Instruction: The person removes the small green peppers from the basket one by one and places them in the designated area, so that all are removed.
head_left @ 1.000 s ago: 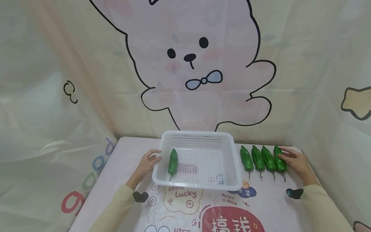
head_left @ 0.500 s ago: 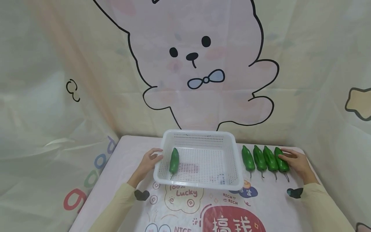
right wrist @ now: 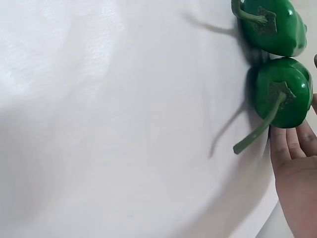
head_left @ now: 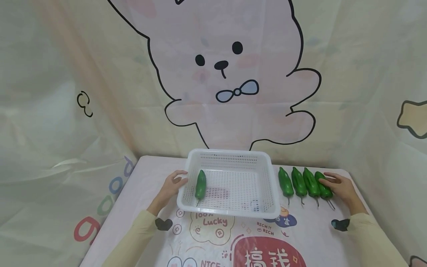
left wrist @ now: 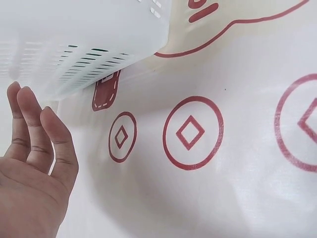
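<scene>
In the head view my right hand (head_left: 343, 188) holds the rightmost green pepper (head_left: 324, 190), its thumb and fingers around the pepper's upper part. The right wrist view shows that pepper (right wrist: 292, 109) stem-first, with fingers of the hand (right wrist: 299, 183) behind and beneath it; a neighbouring pepper (right wrist: 287, 34) lies close by. My left hand (head_left: 171, 188) is at the left rim of a white plastic basket (head_left: 230, 213), fingertips touching or nearly touching it. Relaxed, slightly bent fingers of the left hand (left wrist: 37, 178) show beside the basket wall (left wrist: 89, 29) in the left wrist view.
One green pepper (head_left: 200, 186) lies inside the basket at its left. Three more peppers stand in a row right of the basket, the nearest pepper (head_left: 285, 183) beside its wall. A printed cloth (head_left: 267, 256) covers the table; a fabric backdrop (head_left: 267, 122) rises behind.
The rightmost pepper has turned and shifted slightly under my right hand, its stem swinging to the right. My left hand and the basket stay in place; the head view shifted a little.
</scene>
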Demonstrator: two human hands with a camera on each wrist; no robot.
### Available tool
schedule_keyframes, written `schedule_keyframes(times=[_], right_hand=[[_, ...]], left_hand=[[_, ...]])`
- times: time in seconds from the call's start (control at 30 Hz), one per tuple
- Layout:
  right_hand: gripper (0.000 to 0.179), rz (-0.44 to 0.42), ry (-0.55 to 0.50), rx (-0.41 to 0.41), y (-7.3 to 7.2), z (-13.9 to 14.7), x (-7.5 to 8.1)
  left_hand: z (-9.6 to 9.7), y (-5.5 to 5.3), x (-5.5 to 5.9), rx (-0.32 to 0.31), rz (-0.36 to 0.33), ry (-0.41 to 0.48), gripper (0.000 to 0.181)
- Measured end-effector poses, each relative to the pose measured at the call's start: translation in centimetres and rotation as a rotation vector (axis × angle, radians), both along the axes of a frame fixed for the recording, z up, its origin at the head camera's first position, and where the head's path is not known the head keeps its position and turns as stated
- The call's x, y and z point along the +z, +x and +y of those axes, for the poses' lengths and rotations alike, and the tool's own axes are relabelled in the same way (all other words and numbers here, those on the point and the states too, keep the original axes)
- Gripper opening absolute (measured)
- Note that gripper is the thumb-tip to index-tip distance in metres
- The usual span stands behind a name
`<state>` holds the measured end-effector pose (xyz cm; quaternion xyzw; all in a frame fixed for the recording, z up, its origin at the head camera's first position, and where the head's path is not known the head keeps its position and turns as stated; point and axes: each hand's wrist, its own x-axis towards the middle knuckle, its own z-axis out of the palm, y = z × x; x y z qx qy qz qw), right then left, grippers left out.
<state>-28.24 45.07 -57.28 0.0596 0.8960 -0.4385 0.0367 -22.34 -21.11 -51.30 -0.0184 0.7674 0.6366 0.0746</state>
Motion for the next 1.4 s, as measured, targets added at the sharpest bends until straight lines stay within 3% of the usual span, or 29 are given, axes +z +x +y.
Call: schedule_keyframes(times=[0.33, 0.5, 0.83, 0.97, 1.4], right_hand=[[0.09, -0.055, 0.03, 0.103, 1.0, 0.6, 1.5], [0.084, -0.009, -0.006, 0.14, 1.8, 0.6, 2.2], [0.072, 0.124, -0.057, 0.123, 3.3, 0.4, 3.6], [0.071, 0.138, -0.07, 0.101, 3.8, 0.1, 4.3], [0.061, 0.25, -0.218, 0.134, 4.8, -3.0, 6.2]], left_hand=[[-0.1, 0.0, -0.1, -0.01, 0.003, 0.007, 0.036], [0.0, 0.0, -0.3, -0.007, 0.009, 0.006, 0.036], [-0.1, 0.0, -0.4, -0.009, 0.016, 0.013, 0.036], [-0.1, 0.0, -0.4, -0.004, 0.011, 0.02, 0.036], [-0.1, 0.1, -0.2, -0.008, 0.011, 0.009, 0.037]])
